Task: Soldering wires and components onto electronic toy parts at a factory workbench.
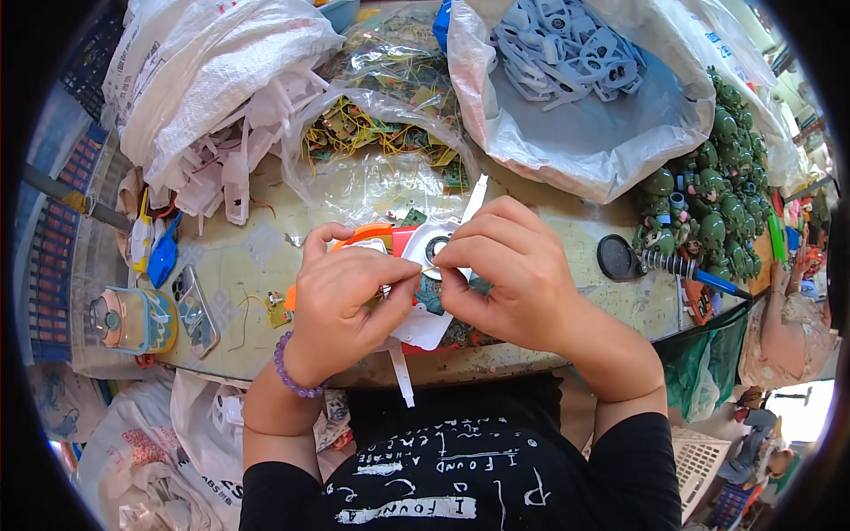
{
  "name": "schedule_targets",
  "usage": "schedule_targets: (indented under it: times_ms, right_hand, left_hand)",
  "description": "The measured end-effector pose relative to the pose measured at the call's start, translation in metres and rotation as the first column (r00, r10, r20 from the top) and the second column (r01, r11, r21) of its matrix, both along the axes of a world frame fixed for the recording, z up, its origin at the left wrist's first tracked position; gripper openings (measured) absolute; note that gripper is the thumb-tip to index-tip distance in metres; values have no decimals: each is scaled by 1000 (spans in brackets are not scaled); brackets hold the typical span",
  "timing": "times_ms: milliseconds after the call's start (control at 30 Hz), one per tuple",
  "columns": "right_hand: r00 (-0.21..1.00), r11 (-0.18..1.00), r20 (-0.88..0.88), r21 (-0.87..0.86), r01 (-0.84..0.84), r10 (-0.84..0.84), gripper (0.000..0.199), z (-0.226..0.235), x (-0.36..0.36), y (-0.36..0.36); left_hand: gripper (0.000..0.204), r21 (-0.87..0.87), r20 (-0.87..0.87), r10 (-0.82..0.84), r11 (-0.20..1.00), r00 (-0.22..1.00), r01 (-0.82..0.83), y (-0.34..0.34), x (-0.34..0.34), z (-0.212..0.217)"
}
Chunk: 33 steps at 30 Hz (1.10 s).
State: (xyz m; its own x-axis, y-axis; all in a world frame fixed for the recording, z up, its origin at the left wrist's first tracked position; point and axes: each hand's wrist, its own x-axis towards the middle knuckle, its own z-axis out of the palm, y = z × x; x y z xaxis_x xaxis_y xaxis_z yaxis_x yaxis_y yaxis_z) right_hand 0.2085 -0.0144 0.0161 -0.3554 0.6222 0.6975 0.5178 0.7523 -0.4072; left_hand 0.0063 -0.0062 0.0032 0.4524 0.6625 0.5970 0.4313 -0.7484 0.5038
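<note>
My left hand [350, 296], with a purple bead bracelet at the wrist, is closed in a pinch at the middle of the table's near edge. Facing it, my right hand [513, 265] pinches too, and the fingertips almost meet. A thin yellow wire [428, 269] runs between them; its ends are hidden by the fingers. Beneath lies a white plastic shell [425, 329] with long narrow arms, partly covered by my hands. A round black part [436, 249] sits in the shell. Red and orange pieces [365, 234] show under and beside it.
Behind are a sack of pale plastic parts [237, 177], a clear bag of wired circuit boards [372, 133] and an open white sack [575, 168] of bluish-white shells. Green moulded parts [713, 199] pile at right. A phone [195, 310] and a jar [142, 320] stand left.
</note>
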Motion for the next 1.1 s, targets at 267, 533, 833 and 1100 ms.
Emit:
schedule_targets:
  times_ms: [267,533,833,1100]
  right_hand:
    - [979,945,-196,-328,-7,-61,16,3,15,-1]
    - [982,944,-175,-306,-121,69,13,-2,-3,1]
    - [959,903,-279,-396,-165,53,12,-6,-9,1]
    - [965,919,-260,-369,-135,37,9,-9,-9,2]
  left_hand:
    - [5,-189,53,-13,982,998,23,2,-5,4]
    - [13,-182,9,-29,983,1000,31,2,-5,4]
    - [16,-269,144,0,962,990,39,3,-7,-2]
    - [17,-264,141,-35,962,989,72,5,-7,-3]
